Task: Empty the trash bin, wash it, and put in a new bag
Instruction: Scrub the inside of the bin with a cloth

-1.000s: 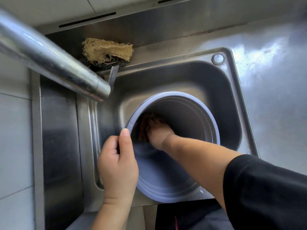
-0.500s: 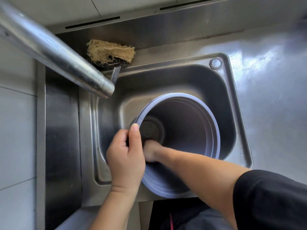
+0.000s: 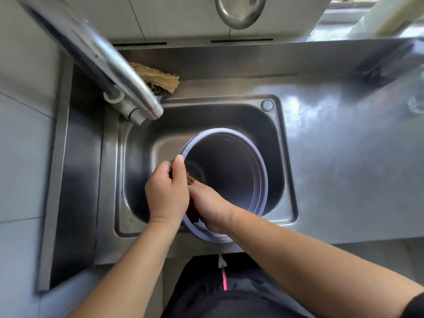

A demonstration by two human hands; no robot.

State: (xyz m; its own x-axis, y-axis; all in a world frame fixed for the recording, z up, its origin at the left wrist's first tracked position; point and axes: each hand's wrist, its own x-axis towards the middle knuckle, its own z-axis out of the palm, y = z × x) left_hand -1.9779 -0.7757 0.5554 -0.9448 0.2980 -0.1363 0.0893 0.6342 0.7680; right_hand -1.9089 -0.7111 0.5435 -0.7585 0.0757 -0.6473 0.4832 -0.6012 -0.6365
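A lavender-grey round trash bin (image 3: pixel 238 171) lies tilted in the steel sink (image 3: pixel 284 157), its open mouth facing me. My left hand (image 3: pixel 166 191) grips the bin's left rim, thumb up along the edge. My right hand (image 3: pixel 210 206) rests at the bin's near inner wall, just inside the rim, closed on a reddish-brown cloth (image 3: pixel 191 213) that shows between the two hands. The bin's inside looks bare down to its bottom.
The steel faucet (image 3: pixel 119 72) slants over the sink's back left corner. A tan fibrous scrubber (image 3: pixel 160 76) lies behind the sink. Steel counter (image 3: pixel 348 157) stretches to the right. A metal ladle bowl (image 3: pixel 241 10) hangs on the back wall.
My right hand has drawn back from deep inside the bin to its near rim, bringing the cloth into sight. The view has pulled up and back, so more of my arms and the counter shows.
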